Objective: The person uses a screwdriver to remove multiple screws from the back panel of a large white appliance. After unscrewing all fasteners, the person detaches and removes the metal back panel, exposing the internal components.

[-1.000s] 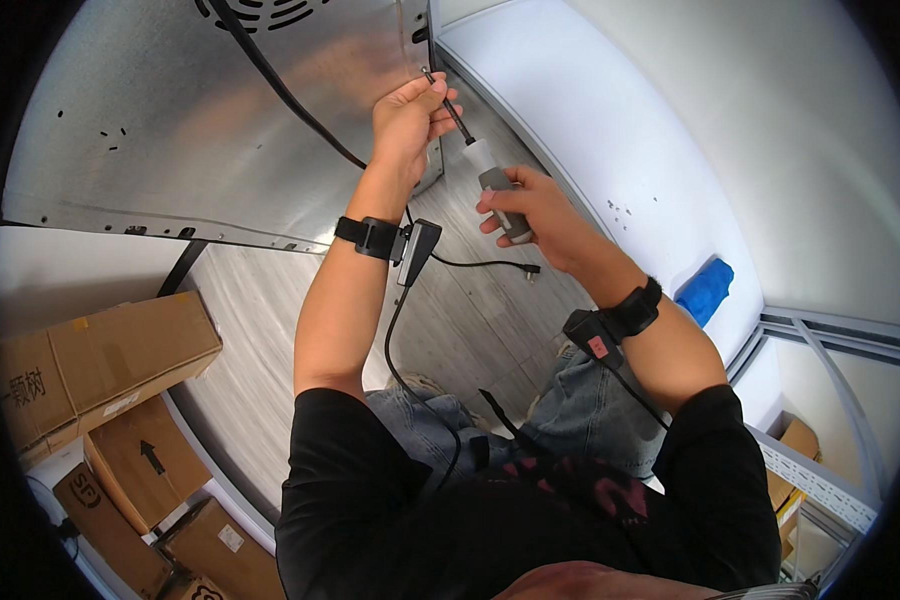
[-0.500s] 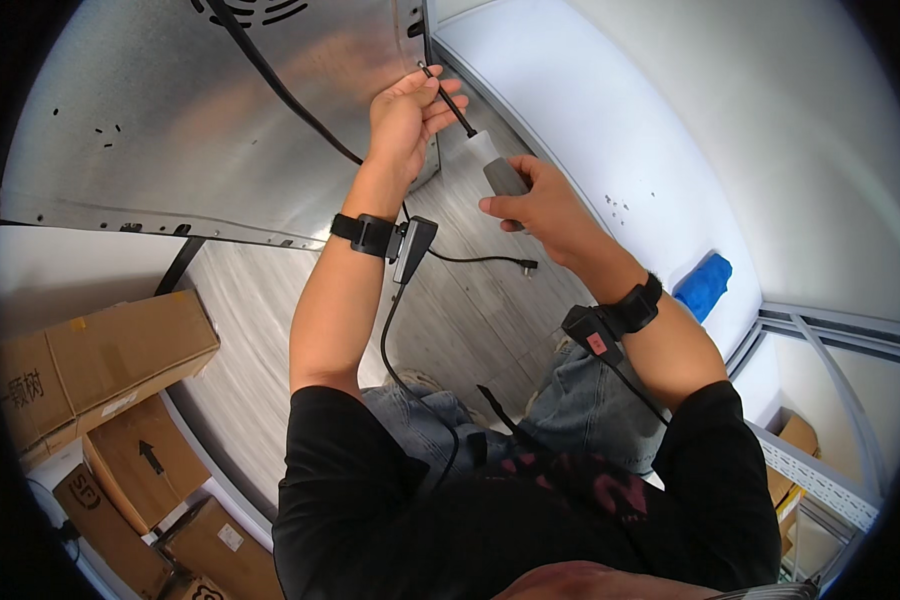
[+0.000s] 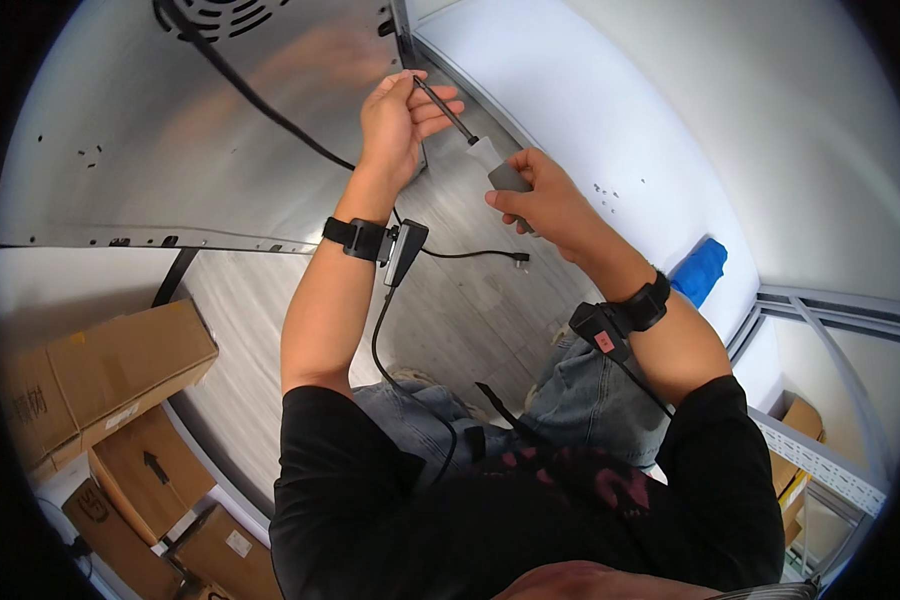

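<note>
In my right hand (image 3: 545,200) is a screwdriver (image 3: 510,180) with a thick grey handle and a long dark shaft. The shaft slants up and left to my left hand (image 3: 395,120). There the thumb and forefinger pinch around the shaft's tip, while the other fingers are stretched out. Whether a screw sits between those fingertips is too small to tell. Just beyond them stands the edge of a large metal panel (image 3: 260,150) with holes and vent slots. A thick black cable (image 3: 260,100) hangs across the panel's face, behind my left wrist.
Cardboard boxes (image 3: 135,365) are stacked at the left. A thin cable with a plug (image 3: 520,260) lies on the wood-look floor (image 3: 470,320). On the white surface (image 3: 610,130) at the right are several small screws (image 3: 605,197) and a blue cloth-like bundle (image 3: 700,270).
The view has shifted slightly. The screwdriver's tip, which poked past my left fingers beside the panel edge, is now between the left thumb and forefinger.
</note>
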{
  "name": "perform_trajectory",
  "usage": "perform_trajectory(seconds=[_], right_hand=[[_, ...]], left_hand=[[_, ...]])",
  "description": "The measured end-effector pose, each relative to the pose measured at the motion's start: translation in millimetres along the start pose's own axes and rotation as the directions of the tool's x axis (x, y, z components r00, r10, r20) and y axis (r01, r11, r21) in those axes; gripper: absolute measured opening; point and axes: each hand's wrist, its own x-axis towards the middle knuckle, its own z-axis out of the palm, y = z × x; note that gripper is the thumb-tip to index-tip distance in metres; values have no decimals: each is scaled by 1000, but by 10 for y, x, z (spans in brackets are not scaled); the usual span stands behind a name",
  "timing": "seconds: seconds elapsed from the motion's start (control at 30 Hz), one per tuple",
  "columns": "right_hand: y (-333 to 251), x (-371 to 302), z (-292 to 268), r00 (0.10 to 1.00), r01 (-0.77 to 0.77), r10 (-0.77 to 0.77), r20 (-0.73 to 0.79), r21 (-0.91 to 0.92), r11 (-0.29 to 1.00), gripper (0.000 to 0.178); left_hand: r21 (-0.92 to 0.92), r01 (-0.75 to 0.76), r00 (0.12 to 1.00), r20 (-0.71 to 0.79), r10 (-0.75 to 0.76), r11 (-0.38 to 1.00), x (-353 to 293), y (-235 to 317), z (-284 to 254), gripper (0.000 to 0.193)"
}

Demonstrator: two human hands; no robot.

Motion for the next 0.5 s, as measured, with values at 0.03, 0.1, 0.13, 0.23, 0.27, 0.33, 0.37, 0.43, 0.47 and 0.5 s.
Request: perform_trajectory(seconds=[0.03,0.1,0.13,0.23,0.27,0.33,0.37,0.43,0.47,0.5], right_hand=[[-10,-30,19,1000,2,-2,-16,-13,1000,40],[-32,-83,21,999,-2,0,-53,-39,999,38],[-40,-104,3,997,-7,3,-74,-57,998,37],[-48,127,-731,996,-9,-1,-84,-118,993,34],[-35,263,-1091,997,-10,-2,-81,-145,989,34],[6,238,-1083,979,-27,-38,-202,-306,952,34],[37,244,-1069,959,-33,-96,-268,-439,898,34],[120,329,-1392,926,-33,-203,-318,-606,795,34],[123,344,-1551,911,-42,-235,-340,-641,766,33],[164,382,-1782,895,-54,-265,-360,-675,736,32]], left_hand=[[12,-2,1000,-7,2,1000,-15,-12,-17,22],[6,-9,1000,19,9,1000,-24,-21,-28,19],[2,-8,999,34,8,1000,-12,-51,-26,18],[36,-17,999,-49,18,999,427,-404,447,15],[58,-22,996,-89,27,998,629,-557,691,14],[-35,52,995,-82,-54,998,679,-668,724,13],[-74,80,992,-87,-86,994,747,-754,707,12],[-78,79,985,-147,-89,994,995,-1066,878,11],[-46,73,981,-176,-80,996,1119,-1242,939,12],[-15,70,976,-206,-71,997,1265,-1484,1045,12]])
